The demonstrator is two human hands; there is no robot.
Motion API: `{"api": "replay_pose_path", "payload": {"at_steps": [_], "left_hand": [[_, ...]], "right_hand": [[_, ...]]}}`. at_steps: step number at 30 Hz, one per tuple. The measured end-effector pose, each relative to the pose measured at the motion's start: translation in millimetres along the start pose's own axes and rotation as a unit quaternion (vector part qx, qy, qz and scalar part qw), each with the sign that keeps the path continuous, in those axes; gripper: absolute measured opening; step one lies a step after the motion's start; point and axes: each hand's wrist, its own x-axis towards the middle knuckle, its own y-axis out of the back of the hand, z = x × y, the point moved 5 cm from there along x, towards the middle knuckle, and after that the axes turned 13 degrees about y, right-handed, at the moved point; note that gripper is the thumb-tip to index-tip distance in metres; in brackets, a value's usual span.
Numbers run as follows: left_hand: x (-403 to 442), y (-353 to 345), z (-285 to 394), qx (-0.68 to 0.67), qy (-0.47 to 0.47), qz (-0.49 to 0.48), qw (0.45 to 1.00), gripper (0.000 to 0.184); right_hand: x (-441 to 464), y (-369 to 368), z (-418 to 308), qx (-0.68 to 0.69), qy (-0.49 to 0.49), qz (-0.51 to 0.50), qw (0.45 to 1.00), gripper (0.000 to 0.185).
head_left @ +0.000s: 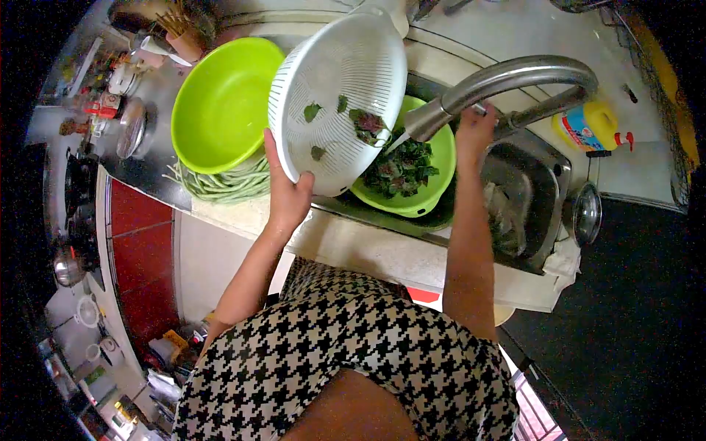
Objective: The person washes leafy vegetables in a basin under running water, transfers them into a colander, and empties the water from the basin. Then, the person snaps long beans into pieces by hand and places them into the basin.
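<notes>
White colander: top centre of the frame, tilted between the beans and the sink; I held it up by its lower rim.
Left hand: my fingers grasped that rim, thumb along the edge.
Right hand: beside the tap, right of centre; fingers partly hidden, I couldn't tell if they gripped it.
Leaves done: most, I judged, lay bunched in the lime basin under the tap, water running.
Leaves left: one clump and a few loose ones in the colander.
Beans: lay untouched on the counter, left of centre, beneath the lime bowl.
Colander direction: hollow side towards me.
Colander long axis: steep slant, upper right to lower left.
</notes>
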Motion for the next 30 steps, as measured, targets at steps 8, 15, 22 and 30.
{"api": "replay_pose_path", "payload": {"at_steps": [8, 15, 22, 30], "left_hand": [[-5.4, 0.0, -6.5, 0.003, 0.003, -0.016, 1.000, 0.088], [-5.4, -3.1, -1.1, -0.002, 0.050, -0.046, 0.998, 0.086], [-5.1, -9.1, -20.9, 0.070, 0.014, -0.062, 0.996, 0.087], [-21.6, -9.7, -2.7, 0.012, 0.041, -0.080, 0.996, 0.085]], "right_hand": [[51.7, -33.0, 67.2, 0.045, 0.051, -0.038, 0.997, 0.033], [3.4, -15.8, 7.7, 0.195, -0.047, 0.039, 0.979, 0.023], [-114.3, -86.9, -110.1, 0.279, 0.030, -0.163, 0.946, 0.023], [-118.3, -115.1, -161.5, 0.064, 0.320, -0.145, 0.934, 0.020]]}}
